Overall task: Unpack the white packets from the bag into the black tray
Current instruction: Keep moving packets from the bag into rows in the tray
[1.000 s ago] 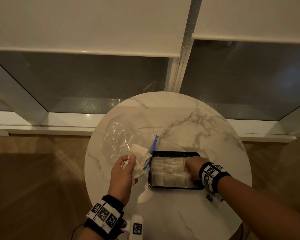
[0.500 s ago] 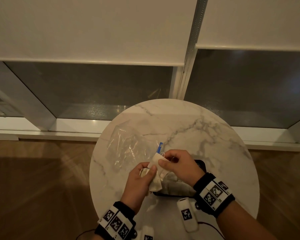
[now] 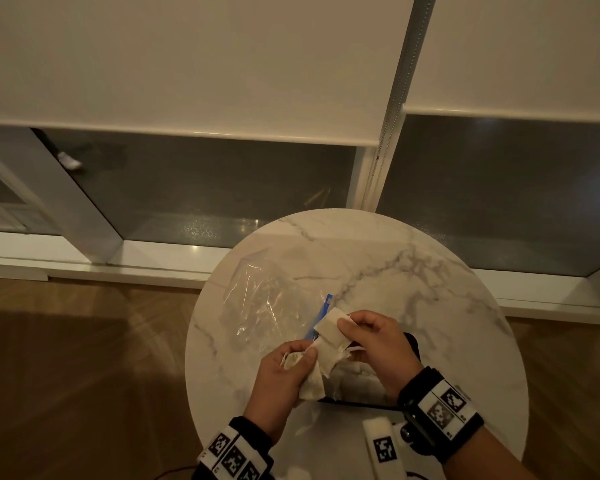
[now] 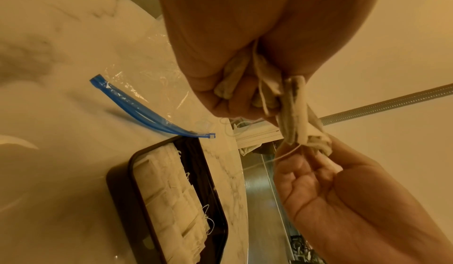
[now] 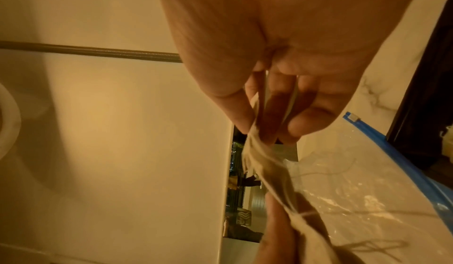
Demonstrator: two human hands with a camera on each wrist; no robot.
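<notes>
My left hand grips a bunch of white packets above the table, left of the black tray. My right hand pinches the top packet of that bunch between thumb and fingers. The left wrist view shows the bunch crumpled in my left palm, with strings trailing to my right hand. The tray holds rows of white packets. The clear bag with its blue zip strip lies flat on the table behind my hands.
The round white marble table stands by a window with roller blinds half down. Wooden floor surrounds the table. The bag's blue zip lies just beyond the tray's far end.
My right hand left the tray and came across to the bunch in my left hand, where it now pinches the top packet. The camera view tilted down a little.
</notes>
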